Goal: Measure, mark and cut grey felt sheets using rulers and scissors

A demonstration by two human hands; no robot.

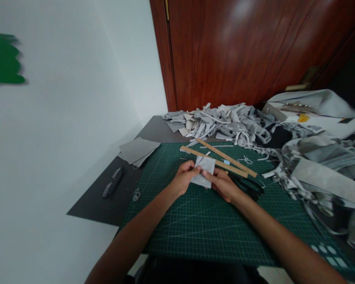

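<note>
Between my two hands is a small grey piece of fabric (206, 163), folded or layered, held above the green cutting mat (177, 225). My left hand (185, 176) grips its left edge with the thumb on top. From the right, my right hand (221, 183) pinches it, the thumb lying across its face and the fingers behind. Both thumbs nearly meet at the middle of the cloth. Black-handled scissors (250, 187) lie just beyond my right hand, partly hidden by it. Two wooden rulers (229, 157) rest on the mat behind the cloth.
A heap of grey fabric scraps (213, 120) runs along the back, and more scraps (328, 157) cover the right side. Grey fabric sheets (139, 150) and eyeglasses (114, 182) lie at left. A white box (310, 114) stands back right, before a wooden door (233, 55).
</note>
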